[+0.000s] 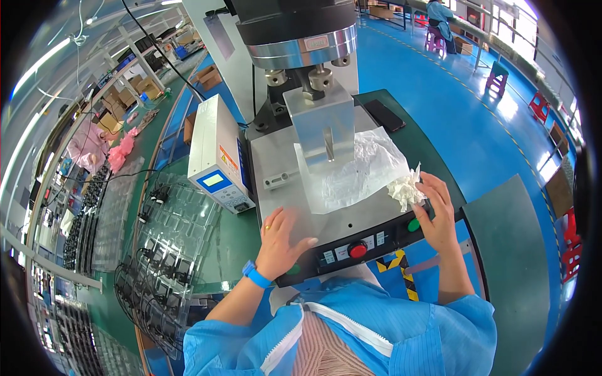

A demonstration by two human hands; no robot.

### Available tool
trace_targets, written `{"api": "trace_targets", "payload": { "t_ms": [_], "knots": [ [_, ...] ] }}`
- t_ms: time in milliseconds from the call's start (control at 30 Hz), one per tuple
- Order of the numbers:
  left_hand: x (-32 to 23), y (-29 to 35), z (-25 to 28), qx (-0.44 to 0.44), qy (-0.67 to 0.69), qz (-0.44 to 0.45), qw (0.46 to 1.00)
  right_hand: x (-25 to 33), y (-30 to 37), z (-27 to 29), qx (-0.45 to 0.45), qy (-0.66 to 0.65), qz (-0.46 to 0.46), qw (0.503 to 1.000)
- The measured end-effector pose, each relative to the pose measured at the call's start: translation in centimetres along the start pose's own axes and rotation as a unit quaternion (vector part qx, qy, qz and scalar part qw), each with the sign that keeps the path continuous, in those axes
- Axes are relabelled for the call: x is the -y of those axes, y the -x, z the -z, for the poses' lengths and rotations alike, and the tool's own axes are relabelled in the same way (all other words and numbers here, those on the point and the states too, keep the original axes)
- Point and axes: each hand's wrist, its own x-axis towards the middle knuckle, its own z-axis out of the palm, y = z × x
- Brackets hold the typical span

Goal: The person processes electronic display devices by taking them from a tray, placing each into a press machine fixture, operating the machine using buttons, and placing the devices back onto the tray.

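Bare metal surface [327, 228] lies free along its front edge beyond the red button [358, 250], right of which the right hand [438, 216] has its grip clamped on crumpled tissue [406, 190], long axis pointing away, while left of it the left hand [279, 245] is spread apart.

rough papery wad [403, 190], wrinkled glossy plastic sheet [374, 164], smooth shiny metal block [316, 128], glossy smooth floor [417, 84]
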Motion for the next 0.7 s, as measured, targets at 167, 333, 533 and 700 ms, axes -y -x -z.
{"api": "trace_targets", "payload": {
  "t_ms": [167,333,533,700],
  "knots": [
    [-1.0,-2.7,0.0,0.027,0.006,-0.020,0.999,0.4,0.5,-0.2,-0.011,-0.027,0.013,0.999],
    [-1.5,-4.1,-0.3,0.042,0.064,0.025,0.997,0.5,1.0,-0.1,-0.012,-0.035,0.005,0.999],
    [-1.5,-4.9,-0.7,-0.011,0.157,0.062,0.986,0.6,1.1,-0.7,-0.011,-0.048,0.008,0.999],
    [-1.3,-5.0,-0.2,-0.081,0.206,0.035,0.975,1.3,0.7,-0.9,-0.011,-0.055,0.022,0.998]
  ]
}}
